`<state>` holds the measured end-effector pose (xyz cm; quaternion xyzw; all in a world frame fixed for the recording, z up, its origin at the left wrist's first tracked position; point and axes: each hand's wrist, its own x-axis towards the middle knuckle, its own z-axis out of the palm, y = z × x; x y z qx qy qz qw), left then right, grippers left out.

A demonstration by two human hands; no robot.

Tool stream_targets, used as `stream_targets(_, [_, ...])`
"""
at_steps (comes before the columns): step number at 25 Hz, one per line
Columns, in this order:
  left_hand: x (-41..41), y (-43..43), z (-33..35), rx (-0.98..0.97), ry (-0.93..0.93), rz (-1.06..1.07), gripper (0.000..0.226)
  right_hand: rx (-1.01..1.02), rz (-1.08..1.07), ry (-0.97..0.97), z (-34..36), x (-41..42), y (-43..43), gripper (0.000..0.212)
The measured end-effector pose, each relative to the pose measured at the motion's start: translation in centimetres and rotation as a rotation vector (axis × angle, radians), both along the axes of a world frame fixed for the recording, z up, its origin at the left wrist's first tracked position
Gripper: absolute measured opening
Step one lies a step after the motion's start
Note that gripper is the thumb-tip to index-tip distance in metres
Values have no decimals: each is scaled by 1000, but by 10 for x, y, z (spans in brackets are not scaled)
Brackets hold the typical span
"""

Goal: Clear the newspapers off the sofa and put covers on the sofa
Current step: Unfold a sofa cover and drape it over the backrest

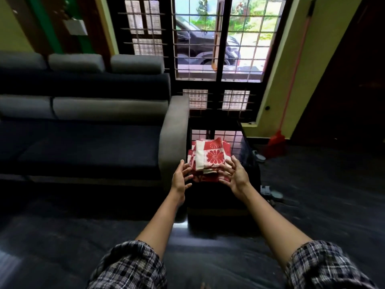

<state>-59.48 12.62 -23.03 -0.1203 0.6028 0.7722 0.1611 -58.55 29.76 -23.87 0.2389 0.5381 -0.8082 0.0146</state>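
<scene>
Head camera view: a long fabric sofa (87,155) with a dark navy seat and grey cushions fills the left of the frame, its rounded grey armrest (175,130) ending near centre. Just right of that armrest, a person in rolled checked sleeves (133,265) reaches forward with both arms. The left hand (180,180) is spread-fingered and holds nothing, its fingertips at the left edge of a folded stack of red-and-white cloth sofa covers (212,157) printed with large red flowers. The stack, with several uneven layers, lies at centre frame on a low dark glossy side table (216,195) that stands against the armrest. The right hand (236,177) is likewise open-palmed with fingers splayed over the stack's lower right corner; whether either hand touches the cloth cannot be told. Above, a barred window (229,38) shows a dark parked car (208,46). Lower right, pale sandals (270,192) lie on the dark floor, and a red broom (276,142) leans against the yellow-green wall.
</scene>
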Motion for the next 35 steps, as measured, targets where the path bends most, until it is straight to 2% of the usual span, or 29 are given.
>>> stream_targets(6, [-106,54,-18,8,-95,-25,45,18,-29,-96,-21,-104,52,51])
stream_targets(20, [-322,113,-153,-124,-373,-105,48,115,-97,-441,-140,-287,115,31])
stream_targets(23, [-353,114,-185,-181,-457,-94,49,156,-21,-502,-172,-319,110,35])
stream_targets(26, [-369,116,-213,-212,-554,-79,45,219,101,-558,-200,-339,99,28])
stream_targets(30, [-379,115,-243,-356,-605,-32,35,382,247,-587,-230,-364,97,30])
stream_targets(35, [-398,124,-290,-412,-706,6,36,503,384,-596,-271,-384,103,27])
